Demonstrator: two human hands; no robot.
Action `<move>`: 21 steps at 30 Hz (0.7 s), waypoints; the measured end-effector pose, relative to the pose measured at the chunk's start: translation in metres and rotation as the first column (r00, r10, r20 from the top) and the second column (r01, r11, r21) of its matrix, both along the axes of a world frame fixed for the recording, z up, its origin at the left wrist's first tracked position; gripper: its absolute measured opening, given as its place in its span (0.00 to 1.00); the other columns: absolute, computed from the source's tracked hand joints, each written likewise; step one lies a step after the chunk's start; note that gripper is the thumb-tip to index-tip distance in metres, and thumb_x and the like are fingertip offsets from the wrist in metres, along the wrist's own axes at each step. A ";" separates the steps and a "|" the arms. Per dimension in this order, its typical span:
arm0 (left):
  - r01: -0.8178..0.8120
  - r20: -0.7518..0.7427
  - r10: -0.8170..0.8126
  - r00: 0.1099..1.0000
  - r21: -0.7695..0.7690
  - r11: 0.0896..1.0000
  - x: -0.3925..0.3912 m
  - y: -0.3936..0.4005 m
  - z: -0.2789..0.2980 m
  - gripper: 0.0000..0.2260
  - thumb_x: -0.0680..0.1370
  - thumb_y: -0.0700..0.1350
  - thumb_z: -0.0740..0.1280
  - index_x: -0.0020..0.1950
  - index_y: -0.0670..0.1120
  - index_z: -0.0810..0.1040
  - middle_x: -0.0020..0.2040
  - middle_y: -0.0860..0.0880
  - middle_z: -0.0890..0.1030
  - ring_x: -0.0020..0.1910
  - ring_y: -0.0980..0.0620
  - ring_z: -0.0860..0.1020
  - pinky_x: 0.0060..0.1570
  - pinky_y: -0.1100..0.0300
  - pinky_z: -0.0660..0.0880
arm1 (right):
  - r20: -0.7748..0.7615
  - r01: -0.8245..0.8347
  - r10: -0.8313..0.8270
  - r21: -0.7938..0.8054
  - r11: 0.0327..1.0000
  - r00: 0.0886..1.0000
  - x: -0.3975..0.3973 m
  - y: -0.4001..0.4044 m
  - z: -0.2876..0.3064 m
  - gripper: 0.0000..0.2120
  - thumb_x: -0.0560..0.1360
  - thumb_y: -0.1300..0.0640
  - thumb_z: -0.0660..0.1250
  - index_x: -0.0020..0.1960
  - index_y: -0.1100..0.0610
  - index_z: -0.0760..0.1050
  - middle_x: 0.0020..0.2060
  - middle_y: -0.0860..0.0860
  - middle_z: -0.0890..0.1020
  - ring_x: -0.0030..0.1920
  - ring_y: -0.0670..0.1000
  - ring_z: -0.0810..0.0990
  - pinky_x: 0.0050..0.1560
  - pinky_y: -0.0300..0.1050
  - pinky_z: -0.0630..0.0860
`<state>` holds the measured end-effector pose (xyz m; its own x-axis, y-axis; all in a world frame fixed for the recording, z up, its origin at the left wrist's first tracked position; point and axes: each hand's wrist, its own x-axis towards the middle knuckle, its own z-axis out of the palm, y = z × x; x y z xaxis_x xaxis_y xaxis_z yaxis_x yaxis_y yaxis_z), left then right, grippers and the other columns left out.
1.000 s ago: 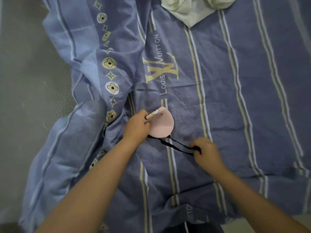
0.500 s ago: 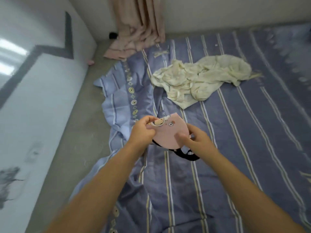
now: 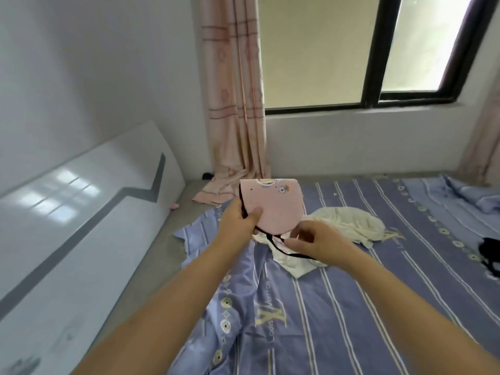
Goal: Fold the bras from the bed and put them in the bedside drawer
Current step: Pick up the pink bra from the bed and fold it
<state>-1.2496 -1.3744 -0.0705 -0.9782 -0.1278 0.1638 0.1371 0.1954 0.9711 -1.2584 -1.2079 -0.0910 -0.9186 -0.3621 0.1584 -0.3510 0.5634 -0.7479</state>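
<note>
Since the earlier frame, both hands have lifted the folded pink bra (image 3: 273, 205) off the blue striped bedsheet (image 3: 338, 307) and now hold it in the air at chest height, flat edge uppermost, with the view raised to take in the window (image 3: 378, 50) and curtain (image 3: 234, 90).

Left hand (image 3: 238, 221): closed on the bra's left edge, thumb pressed across the pink front, fingers behind; a black strap (image 3: 284, 251) runs under that thumb.

Right hand (image 3: 315, 239): fingers pinched together at the bra's lower right edge, where the same black strap loops down and trails below the wrist. Whether the pinch takes the strap, the cup fabric or both cannot be told.

Bra: folded to a half-round shape, small printed motifs near its top edge, clear of the bed surface.

Bed: a crumpled cream garment (image 3: 349, 226) lies on the sheet behind and below the hands. A black item (image 3: 489, 253) lies at the right edge of view, partly cut off. White glossy headboard (image 3: 81, 212) stands along the left.
</note>
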 end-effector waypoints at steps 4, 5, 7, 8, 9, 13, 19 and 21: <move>-0.041 -0.036 0.046 0.998 0.143 0.989 -0.001 -0.005 0.020 0.12 0.76 0.31 0.62 0.59 0.38 0.71 0.47 0.44 0.76 0.33 0.56 0.75 0.24 0.72 0.74 | -0.053 -0.015 0.014 -0.020 1.000 0.999 0.005 0.010 0.015 0.13 0.71 0.59 0.67 0.30 0.48 0.73 0.23 0.44 0.71 0.23 0.40 0.68 0.23 0.27 0.63; -0.042 -0.035 0.049 0.998 0.186 0.982 -0.001 -0.006 0.023 0.13 0.75 0.30 0.63 0.59 0.38 0.71 0.48 0.44 0.76 0.36 0.55 0.75 0.28 0.69 0.76 | -0.057 0.009 -0.012 -0.043 0.999 0.998 0.005 0.011 0.018 0.11 0.72 0.60 0.66 0.32 0.49 0.75 0.23 0.44 0.71 0.23 0.41 0.67 0.22 0.27 0.62; -0.019 -0.052 0.033 0.998 0.248 0.968 -0.002 -0.008 0.026 0.17 0.73 0.28 0.64 0.60 0.40 0.68 0.50 0.44 0.75 0.42 0.52 0.75 0.37 0.60 0.76 | -0.040 0.069 -0.073 -0.088 0.994 0.997 0.004 0.011 0.023 0.09 0.72 0.62 0.65 0.34 0.52 0.76 0.23 0.47 0.71 0.21 0.41 0.65 0.20 0.27 0.60; 0.000 -0.064 0.018 0.998 0.275 0.961 -0.003 -0.008 0.026 0.19 0.73 0.27 0.64 0.60 0.42 0.67 0.50 0.46 0.75 0.43 0.51 0.75 0.39 0.58 0.75 | -0.022 0.096 -0.099 -0.121 0.988 0.995 0.003 0.011 0.024 0.10 0.72 0.63 0.64 0.34 0.53 0.75 0.23 0.47 0.70 0.20 0.40 0.65 0.20 0.26 0.60; 0.014 -0.082 0.010 0.997 0.298 0.954 -0.002 -0.008 0.026 0.22 0.72 0.26 0.63 0.59 0.46 0.65 0.48 0.48 0.74 0.44 0.53 0.74 0.40 0.58 0.75 | 0.003 0.111 -0.113 -0.175 0.978 0.994 0.003 0.010 0.025 0.10 0.72 0.64 0.64 0.34 0.53 0.75 0.24 0.47 0.71 0.21 0.40 0.66 0.20 0.26 0.60; 0.044 -0.154 0.002 0.988 0.294 0.955 0.001 0.000 0.023 0.23 0.70 0.24 0.65 0.49 0.51 0.67 0.44 0.51 0.73 0.42 0.54 0.73 0.37 0.61 0.75 | 0.253 0.117 0.025 -0.530 0.840 0.967 0.006 -0.004 0.034 0.03 0.74 0.59 0.64 0.43 0.55 0.76 0.31 0.49 0.78 0.29 0.47 0.74 0.30 0.34 0.69; 0.124 0.019 -0.124 0.992 0.032 0.992 0.008 -0.011 0.019 0.13 0.72 0.34 0.69 0.39 0.48 0.66 0.32 0.51 0.73 0.32 0.56 0.73 0.32 0.64 0.72 | 0.045 0.038 -0.033 -0.109 0.993 0.998 0.002 0.002 0.036 0.08 0.73 0.61 0.63 0.38 0.63 0.74 0.27 0.51 0.70 0.26 0.46 0.66 0.28 0.37 0.61; 0.227 0.075 -0.218 0.973 -0.152 0.962 0.010 -0.020 0.021 0.12 0.73 0.37 0.69 0.43 0.49 0.67 0.24 0.56 0.75 0.28 0.62 0.74 0.30 0.69 0.71 | 0.058 -0.106 0.101 0.089 0.990 0.993 0.005 0.009 0.038 0.08 0.74 0.60 0.63 0.36 0.60 0.73 0.27 0.49 0.68 0.26 0.43 0.66 0.28 0.33 0.61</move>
<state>-1.2393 -1.3948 -0.0500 -0.9873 0.1168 0.1076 0.1398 0.3181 0.9377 -1.2537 -1.1988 -0.0529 -0.8817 -0.4663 0.0719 -0.3720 0.5934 -0.7138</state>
